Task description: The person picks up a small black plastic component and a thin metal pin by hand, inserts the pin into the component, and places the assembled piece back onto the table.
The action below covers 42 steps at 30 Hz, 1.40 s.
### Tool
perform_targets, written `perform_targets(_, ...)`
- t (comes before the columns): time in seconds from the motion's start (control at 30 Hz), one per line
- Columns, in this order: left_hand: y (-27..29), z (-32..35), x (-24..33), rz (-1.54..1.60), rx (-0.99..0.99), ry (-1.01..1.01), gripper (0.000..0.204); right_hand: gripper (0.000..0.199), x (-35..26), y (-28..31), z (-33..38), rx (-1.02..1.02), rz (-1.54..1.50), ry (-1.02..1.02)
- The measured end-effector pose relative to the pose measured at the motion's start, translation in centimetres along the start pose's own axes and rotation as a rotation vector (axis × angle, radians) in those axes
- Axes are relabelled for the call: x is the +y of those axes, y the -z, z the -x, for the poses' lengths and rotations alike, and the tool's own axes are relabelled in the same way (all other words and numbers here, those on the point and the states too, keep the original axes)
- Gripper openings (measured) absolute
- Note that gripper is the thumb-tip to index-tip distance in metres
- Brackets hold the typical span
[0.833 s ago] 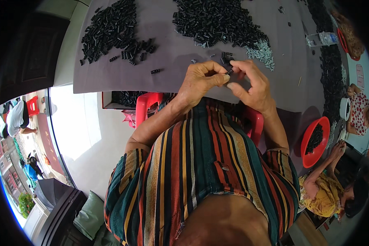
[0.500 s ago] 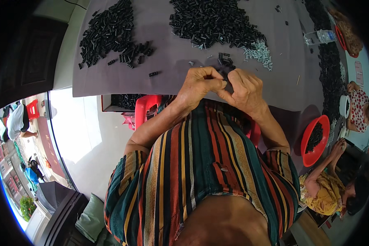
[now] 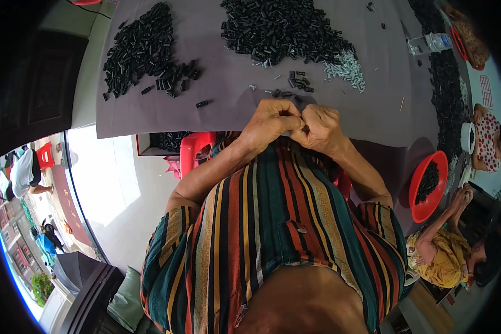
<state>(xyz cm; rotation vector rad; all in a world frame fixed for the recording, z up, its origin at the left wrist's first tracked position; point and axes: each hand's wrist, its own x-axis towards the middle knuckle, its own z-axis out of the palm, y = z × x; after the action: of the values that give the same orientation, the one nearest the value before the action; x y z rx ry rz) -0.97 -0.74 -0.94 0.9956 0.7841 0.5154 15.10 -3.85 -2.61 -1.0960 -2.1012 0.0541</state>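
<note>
- Left hand [image 3: 271,120], right hand [image 3: 320,127]: fingers pinched closed, meeting; contents hidden.
- Loose black cylindrical parts [image 3: 301,82], twelve o'clock: a stray knuckle might scatter them.

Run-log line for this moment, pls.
left hand: pinched closed; right hand: curled closed, meeting left; in grip: too hidden to tell; ahead: loose black pieces; beyond: black pile, silvery parts

Left hand [image 3: 273,121] and right hand [image 3: 322,128] touching, fingers curled, at near edge of worktop [image 3: 206,121]. Beyond: black parts [image 3: 284,30] heaped beside silver parts [image 3: 346,72].
</note>
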Motion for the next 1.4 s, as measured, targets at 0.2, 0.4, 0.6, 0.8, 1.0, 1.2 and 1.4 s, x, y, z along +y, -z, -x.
perform_targets(0.2, -0.1, 0.3, 0.2, -0.057, 0.096, -0.049, 0.006, 0.018, 0.3, 2.9, -1.5, -0.263, -0.364, -0.307)
perform_targets(0.4, 0.7, 0.9, -0.4, -0.433, 0.242, -0.296, 0.013, 0.011, 6.3, 2.8, 0.0, -0.112, 0.203, -0.237)
perform_targets(0.6, 7.3, 2.9, 1.5, -0.982, 0.593, -0.624, 0.013, 0.015, 7.2, 2.2, 0.0, -0.165, 0.214, -0.269)
perform_targets(0.8, 13.0, 5.7, 2.1, -1.226, 0.761, -0.525, 0.01, 0.012, 6.7, 2.3, -0.5, -0.241, 0.253, -0.255)
perform_targets(1.0, 15.7, 5.3, 2.0, -1.563, 0.958, -0.542, 0.014, 0.011, 6.2, 2.5, -0.7, -0.224, 0.309, -0.239)
perform_targets(1.2, 12.8, 4.6, 1.2, -1.591, 0.758, -0.625, 0.036, 0.013, 7.1, 1.6, -0.4, -0.116, 0.317, -0.156)
perform_targets(1.4, 13.1, 3.5, 0.5, -1.702, 0.474, -0.693, 0.042, 0.017, 7.9, 1.1, 0.2, -0.009, 0.264, -0.176)
